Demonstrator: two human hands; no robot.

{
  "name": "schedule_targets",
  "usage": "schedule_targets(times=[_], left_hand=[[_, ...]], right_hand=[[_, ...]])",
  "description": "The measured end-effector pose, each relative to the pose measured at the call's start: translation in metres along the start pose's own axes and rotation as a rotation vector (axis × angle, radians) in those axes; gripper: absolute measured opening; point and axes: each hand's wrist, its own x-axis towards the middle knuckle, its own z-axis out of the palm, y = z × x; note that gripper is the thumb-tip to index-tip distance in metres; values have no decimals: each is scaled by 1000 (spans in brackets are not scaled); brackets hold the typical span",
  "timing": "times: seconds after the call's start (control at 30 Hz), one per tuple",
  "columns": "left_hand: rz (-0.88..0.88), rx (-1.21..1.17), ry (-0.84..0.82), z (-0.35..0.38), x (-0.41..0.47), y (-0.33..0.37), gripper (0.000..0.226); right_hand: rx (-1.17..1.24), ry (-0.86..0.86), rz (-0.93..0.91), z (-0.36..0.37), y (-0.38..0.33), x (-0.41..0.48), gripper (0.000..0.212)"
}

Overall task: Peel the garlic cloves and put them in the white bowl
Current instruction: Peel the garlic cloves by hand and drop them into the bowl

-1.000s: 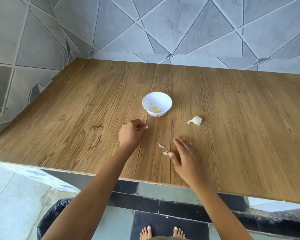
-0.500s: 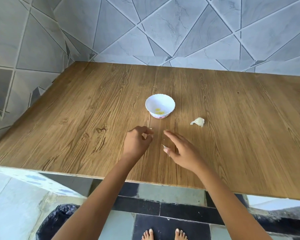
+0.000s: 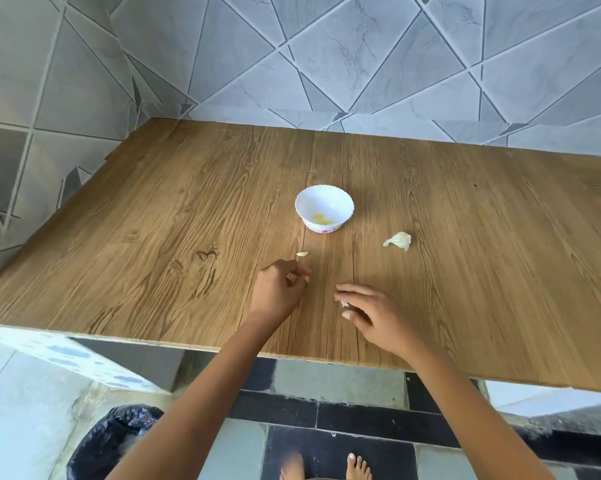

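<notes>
The white bowl [image 3: 340, 199] stands mid-table with a few yellow peeled cloves in it. A clump of unpeeled garlic [image 3: 398, 240] lies to the bowl's right. A small yellowish clove [image 3: 302, 255] lies on the wood just beyond my left hand [image 3: 276, 296]. That hand's fingers are curled, and a small pale garlic piece shows between the fingertips. My right hand [image 3: 375, 317] hovers low over the table with fingers stretched left. Its thumb and fingers pinch a white scrap of garlic peel [image 3: 344, 304].
The wooden table [image 3: 188, 237] meets grey tiled walls at the back and left. Its near edge runs just below my wrists. A bin with a black bag [image 3: 115, 441] stands on the floor at lower left, and bare feet show below.
The loose peel scraps are gone from the table and my right hand now pinches one. A small clove now lies on the wood just ahead of my left hand.
</notes>
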Motion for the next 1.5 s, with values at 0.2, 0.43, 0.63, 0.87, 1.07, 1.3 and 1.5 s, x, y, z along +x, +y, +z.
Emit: schedule_targets(times=[0.2, 0.43, 0.63, 0.87, 1.07, 1.3, 1.5], left_hand=[[-33, -88, -36, 9, -3, 7, 9], [-461, -738, -182, 9, -17, 28, 10], [-935, -1411, -143, 18, -7, 53, 28], [-999, -1491, -168, 25, 4, 54, 31], [-966, -1458, -151, 26, 0, 58, 26], [-945, -1402, -123, 22, -1, 67, 31], [-930, -1430, -78, 11, -1, 57, 31]], right_hand=[[0, 240, -59, 16, 1, 4, 35], [108, 367, 50, 10, -5, 16, 23], [250, 317, 11, -14, -38, 26, 23], [-74, 377, -38, -13, -47, 33, 9], [-26, 431, 33, -9, -43, 35, 16], [160, 418, -78, -19, -32, 27, 12], [332, 447, 70, -27, -5, 1, 17]])
